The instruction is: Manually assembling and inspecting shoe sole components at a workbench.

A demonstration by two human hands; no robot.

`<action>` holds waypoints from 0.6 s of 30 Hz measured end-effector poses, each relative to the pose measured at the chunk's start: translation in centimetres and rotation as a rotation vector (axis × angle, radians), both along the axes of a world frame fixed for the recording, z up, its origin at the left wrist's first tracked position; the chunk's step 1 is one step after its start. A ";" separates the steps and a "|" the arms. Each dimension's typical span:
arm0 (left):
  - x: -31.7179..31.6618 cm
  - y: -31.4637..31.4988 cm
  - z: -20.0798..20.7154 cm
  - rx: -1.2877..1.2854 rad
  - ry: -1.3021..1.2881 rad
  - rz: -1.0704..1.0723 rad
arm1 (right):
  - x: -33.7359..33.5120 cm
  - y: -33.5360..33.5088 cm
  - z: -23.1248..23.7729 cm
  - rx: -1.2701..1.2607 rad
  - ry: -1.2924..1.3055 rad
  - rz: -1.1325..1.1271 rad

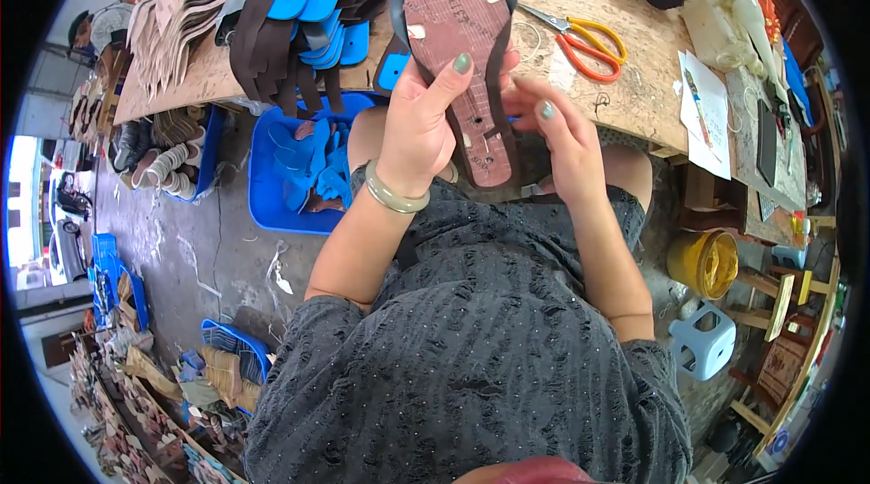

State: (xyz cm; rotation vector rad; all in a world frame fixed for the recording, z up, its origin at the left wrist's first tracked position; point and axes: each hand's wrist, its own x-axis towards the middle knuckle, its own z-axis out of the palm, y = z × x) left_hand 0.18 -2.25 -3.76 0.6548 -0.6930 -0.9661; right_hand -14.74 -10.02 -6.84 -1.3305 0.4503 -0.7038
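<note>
My left hand [419, 126] grips a shoe insole [456, 17] above my lap, thumb lying across its face and fingers behind it. The insole has a reddish-brown gridded board with handwritten marks, small pale patches and a dark border; its broad end points away from me, over the table's edge. My right hand [569, 144] is by the insole's right side, near its narrow part. Its fingers are curled in toward the thumb, and whatever they may pinch is hidden. Scissors [589, 44] with orange and yellow handles lie on the table, just beyond my right hand.
On the wooden table [639, 103] lie dark strips with blue pieces [319, 8], a stack of pale strips [177, 35] and paper with a pen [705, 126]. A blue bin [263, 198] of blue scraps stands below. To the right are a yellow bucket [689, 262] and a plastic stool [711, 343].
</note>
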 end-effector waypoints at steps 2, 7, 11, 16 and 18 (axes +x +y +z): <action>-0.8 -0.3 -0.5 0.060 0.032 -0.018 | 1.3 -0.4 0.7 -0.031 -0.093 -0.011; -0.3 0.0 -2.5 0.168 -0.612 0.270 | 2.6 0.4 1.4 0.143 -0.169 0.035; -0.8 0.7 -1.6 -0.017 -0.150 -0.014 | 2.8 1.0 0.6 0.399 -0.368 0.092; -2.2 0.4 -0.3 0.146 0.151 0.008 | 2.9 2.8 -0.1 0.422 -0.367 0.094; -2.3 0.5 -0.3 0.086 -0.165 0.049 | 2.8 3.1 -0.3 0.422 -0.410 0.100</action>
